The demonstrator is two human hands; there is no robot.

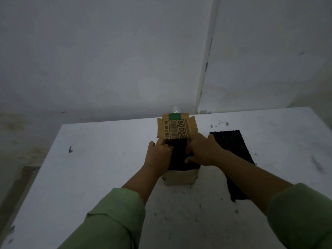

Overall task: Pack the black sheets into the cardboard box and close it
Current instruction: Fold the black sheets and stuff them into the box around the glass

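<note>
A small cardboard box (179, 178) stands open in the middle of the white table (100, 159). Its printed lid flap (177, 127), with a barcode and a green band, stands up at the far side. Black sheets (177, 157) fill the box's open top. My left hand (158, 153) grips the sheets at their left edge. On their right side my right hand (203, 151) presses down, fingers curled over them. More black perforated sheets (231, 155) lie flat on the table right of the box, partly hidden under my right forearm.
A white wall rises just behind the table, with a vertical seam at the right. A bit of clear plastic (176, 110) sticks up behind the flap. Dark crumbs (219, 123) and a small dark mark (70, 149) dot the tabletop. Table edges run left and far right.
</note>
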